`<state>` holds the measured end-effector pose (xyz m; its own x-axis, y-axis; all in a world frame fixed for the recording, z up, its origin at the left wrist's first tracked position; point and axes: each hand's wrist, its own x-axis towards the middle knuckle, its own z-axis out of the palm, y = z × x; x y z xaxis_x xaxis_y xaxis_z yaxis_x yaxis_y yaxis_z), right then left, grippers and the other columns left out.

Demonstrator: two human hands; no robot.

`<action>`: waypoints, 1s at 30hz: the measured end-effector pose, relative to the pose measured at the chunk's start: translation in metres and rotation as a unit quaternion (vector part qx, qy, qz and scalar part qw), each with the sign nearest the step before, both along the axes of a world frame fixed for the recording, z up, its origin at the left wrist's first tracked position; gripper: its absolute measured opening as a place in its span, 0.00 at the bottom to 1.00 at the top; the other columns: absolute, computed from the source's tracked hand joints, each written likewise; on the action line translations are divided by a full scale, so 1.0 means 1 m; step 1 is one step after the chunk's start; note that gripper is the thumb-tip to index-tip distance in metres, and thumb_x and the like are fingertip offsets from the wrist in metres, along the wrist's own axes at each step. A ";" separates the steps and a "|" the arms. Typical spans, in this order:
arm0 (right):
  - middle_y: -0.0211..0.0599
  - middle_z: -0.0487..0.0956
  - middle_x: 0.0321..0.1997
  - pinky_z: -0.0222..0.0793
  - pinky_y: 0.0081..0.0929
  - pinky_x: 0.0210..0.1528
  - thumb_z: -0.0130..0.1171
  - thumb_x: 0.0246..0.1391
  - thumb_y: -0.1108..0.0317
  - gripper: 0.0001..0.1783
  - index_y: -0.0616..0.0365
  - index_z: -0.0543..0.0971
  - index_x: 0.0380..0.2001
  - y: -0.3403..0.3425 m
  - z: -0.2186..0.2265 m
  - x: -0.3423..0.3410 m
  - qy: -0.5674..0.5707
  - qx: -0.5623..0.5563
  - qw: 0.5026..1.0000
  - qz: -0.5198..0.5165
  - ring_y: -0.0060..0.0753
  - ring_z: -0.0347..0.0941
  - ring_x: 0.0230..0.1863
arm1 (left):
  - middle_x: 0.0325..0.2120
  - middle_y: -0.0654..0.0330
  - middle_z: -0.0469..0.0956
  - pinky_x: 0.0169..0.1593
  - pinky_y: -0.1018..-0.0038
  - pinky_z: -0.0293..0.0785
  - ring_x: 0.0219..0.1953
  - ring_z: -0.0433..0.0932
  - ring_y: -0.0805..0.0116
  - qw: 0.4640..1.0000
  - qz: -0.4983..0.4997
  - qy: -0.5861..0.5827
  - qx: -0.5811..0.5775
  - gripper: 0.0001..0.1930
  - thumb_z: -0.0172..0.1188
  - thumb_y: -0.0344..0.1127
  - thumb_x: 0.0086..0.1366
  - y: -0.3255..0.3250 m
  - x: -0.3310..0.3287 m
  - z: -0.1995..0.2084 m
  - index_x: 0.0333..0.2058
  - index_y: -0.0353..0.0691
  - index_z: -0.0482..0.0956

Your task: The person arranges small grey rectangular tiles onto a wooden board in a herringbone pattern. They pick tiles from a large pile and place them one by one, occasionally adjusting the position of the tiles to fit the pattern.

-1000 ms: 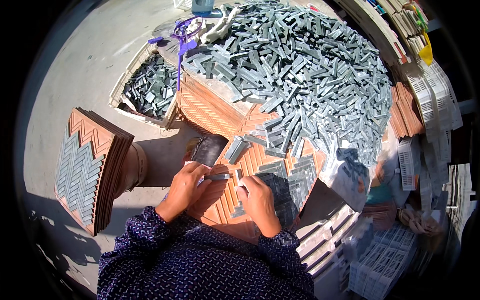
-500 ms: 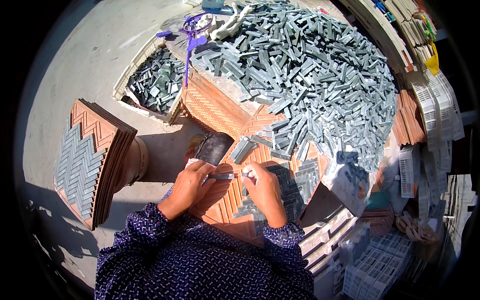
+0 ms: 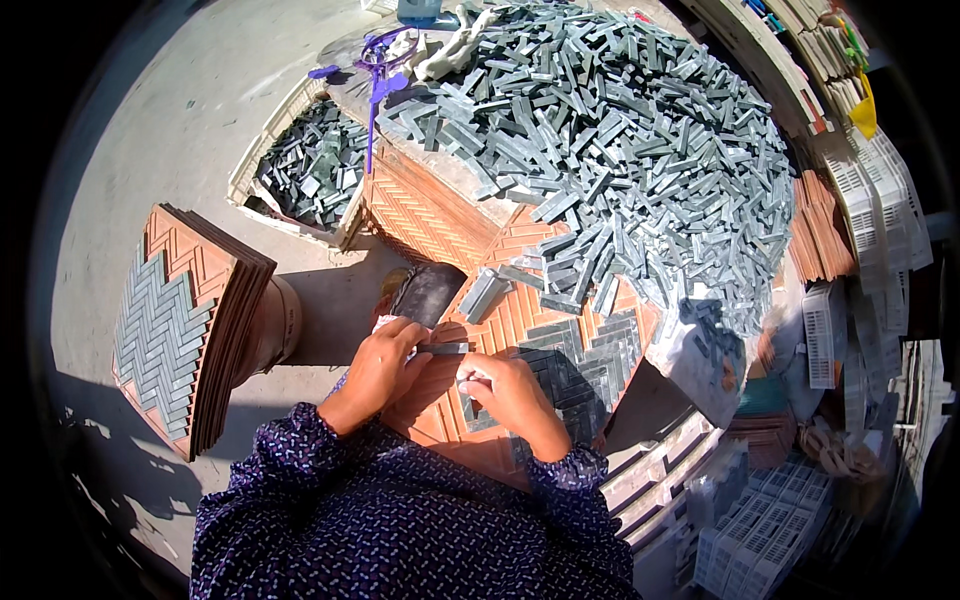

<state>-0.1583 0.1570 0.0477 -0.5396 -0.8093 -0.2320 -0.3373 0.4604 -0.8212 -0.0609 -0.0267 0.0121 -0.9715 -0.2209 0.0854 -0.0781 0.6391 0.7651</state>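
Observation:
My left hand [image 3: 378,368] grips a narrow dark grey stone strip [image 3: 446,348], which sticks out to the right from between its fingers. Close by on the right, my right hand [image 3: 512,394] has its fingers pinched together. Something whitish shows at those fingertips, too small to make out. Both hands are over an orange grooved herringbone tray [image 3: 440,400]. Dark grey strips [image 3: 568,372] fill the tray's right part in a herringbone pattern, while bare grooves show on its left. A few loose strips [image 3: 484,294] lie at the tray's far edge.
A large heap of grey stone strips [image 3: 620,140] covers the table beyond. At left stand stacked orange trays [image 3: 220,262], the top one partly filled. A cream crate [image 3: 262,128] holds dark pieces. A purple-handled tool [image 3: 376,95] lies behind; white plastic crates [image 3: 760,530] are at lower right.
My right hand has moved left and slightly nearer to me, its fingers closing together. My left hand keeps the strip in nearly the same place.

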 end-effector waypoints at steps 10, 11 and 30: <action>0.44 0.76 0.27 0.70 0.33 0.31 0.60 0.47 0.76 0.07 0.62 0.76 0.32 0.003 -0.009 0.011 0.008 -0.029 0.999 0.017 0.44 0.76 0.28 | 0.34 0.53 0.75 0.38 0.65 0.74 0.35 0.76 0.52 1.000 -0.008 0.001 0.002 0.13 0.65 0.26 0.49 -0.001 0.000 0.000 0.35 0.35 0.76; 0.44 0.76 0.29 0.70 0.33 0.33 0.60 0.46 0.77 0.08 0.62 0.76 0.33 0.004 -0.011 0.013 0.031 -0.041 0.998 0.020 0.45 0.75 0.30 | 0.35 0.53 0.75 0.39 0.65 0.74 0.36 0.76 0.51 1.000 -0.013 0.009 0.000 0.13 0.65 0.26 0.49 -0.001 -0.001 0.000 0.35 0.35 0.76; 0.47 0.78 0.36 0.72 0.33 0.39 0.61 0.50 0.77 0.10 0.63 0.77 0.39 0.044 0.009 0.034 0.056 -0.113 0.982 -0.140 0.47 0.77 0.37 | 0.31 0.50 0.74 0.38 0.61 0.72 0.34 0.74 0.48 0.999 -0.040 0.009 -0.015 0.11 0.64 0.28 0.52 0.006 0.045 0.012 0.34 0.35 0.75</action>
